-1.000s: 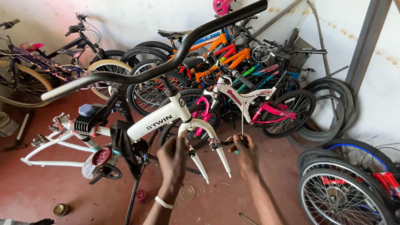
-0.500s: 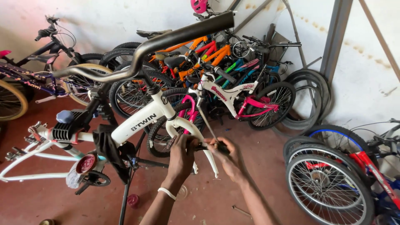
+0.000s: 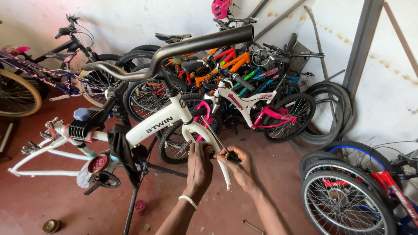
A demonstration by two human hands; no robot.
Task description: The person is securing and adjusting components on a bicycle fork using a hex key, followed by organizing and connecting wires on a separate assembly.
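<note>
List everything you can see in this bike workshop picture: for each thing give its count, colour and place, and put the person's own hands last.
Frame: one, white, clamped on a stand at centre, no wheels.
Fork: one, white, front of the frame, between both hands.
Handlebar: one, dark, on top of the frame.
Stand: one, black, under the frame.
Parked bikes: several, orange, white-pink, blue, stacked against the back wall.
Helmet: one, pink, top of the stack.
Loose tyres: a few, black, leaning at the right wall.
Wheels: a few, spoked, lower right.
Tin: one, brass-coloured, floor at lower left.
Wristband: one, white, left wrist.
Left hand: on the fork.
Right hand: holds a thin tool at the fork.
</note>
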